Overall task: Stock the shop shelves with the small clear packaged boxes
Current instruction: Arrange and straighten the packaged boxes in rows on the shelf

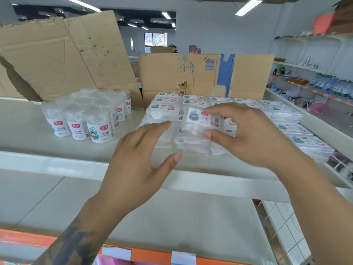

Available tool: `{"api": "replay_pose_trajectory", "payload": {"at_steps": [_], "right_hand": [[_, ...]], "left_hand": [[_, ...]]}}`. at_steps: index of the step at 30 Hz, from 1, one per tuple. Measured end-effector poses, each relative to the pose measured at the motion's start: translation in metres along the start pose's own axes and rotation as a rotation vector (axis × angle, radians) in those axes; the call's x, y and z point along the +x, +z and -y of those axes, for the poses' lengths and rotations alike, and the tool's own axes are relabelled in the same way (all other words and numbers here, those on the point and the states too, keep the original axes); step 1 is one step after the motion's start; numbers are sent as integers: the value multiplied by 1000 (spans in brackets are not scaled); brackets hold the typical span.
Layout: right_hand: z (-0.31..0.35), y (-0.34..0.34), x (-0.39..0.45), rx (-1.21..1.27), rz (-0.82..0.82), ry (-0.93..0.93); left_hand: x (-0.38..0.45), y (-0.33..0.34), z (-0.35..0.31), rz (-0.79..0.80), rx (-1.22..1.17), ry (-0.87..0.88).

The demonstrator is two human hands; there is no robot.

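Note:
My right hand point(250, 134) pinches a small clear box point(202, 120) with a white, teal and red label, thumb below and fingers along its top edge, tilted above the stock. Beneath it, several identical clear boxes point(282, 111) lie in rows and stacks on the top white shelf point(57, 163). My left hand point(141, 159) hovers open to the left of the held box, fingers spread and reaching toward the front stack point(191, 144), holding nothing.
A group of clear cylindrical tubs point(91, 115) stands left on the same shelf. Flattened cardboard sheets point(63, 54) and an open carton point(206, 75) lean behind. Another shelf level point(114, 211) lies below; stocked wall shelves point(315, 87) run along the right.

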State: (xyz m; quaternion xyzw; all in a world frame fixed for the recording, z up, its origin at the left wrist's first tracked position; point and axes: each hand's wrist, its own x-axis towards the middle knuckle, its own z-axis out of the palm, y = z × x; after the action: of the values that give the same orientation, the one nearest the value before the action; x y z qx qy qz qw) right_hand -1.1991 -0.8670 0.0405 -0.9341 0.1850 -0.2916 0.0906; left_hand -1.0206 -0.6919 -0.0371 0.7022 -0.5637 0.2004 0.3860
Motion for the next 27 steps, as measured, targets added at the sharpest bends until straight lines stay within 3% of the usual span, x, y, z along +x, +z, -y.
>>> {"api": "replay_pose_trajectory", "payload": {"at_steps": [9,27], "right_hand": [[-15,9,60,-19,108,121],[-5,31,56,-160,148,137]], "left_hand": [[-47,24,13,-85,320,95],[-52,26,5,-96,370,28]]}}
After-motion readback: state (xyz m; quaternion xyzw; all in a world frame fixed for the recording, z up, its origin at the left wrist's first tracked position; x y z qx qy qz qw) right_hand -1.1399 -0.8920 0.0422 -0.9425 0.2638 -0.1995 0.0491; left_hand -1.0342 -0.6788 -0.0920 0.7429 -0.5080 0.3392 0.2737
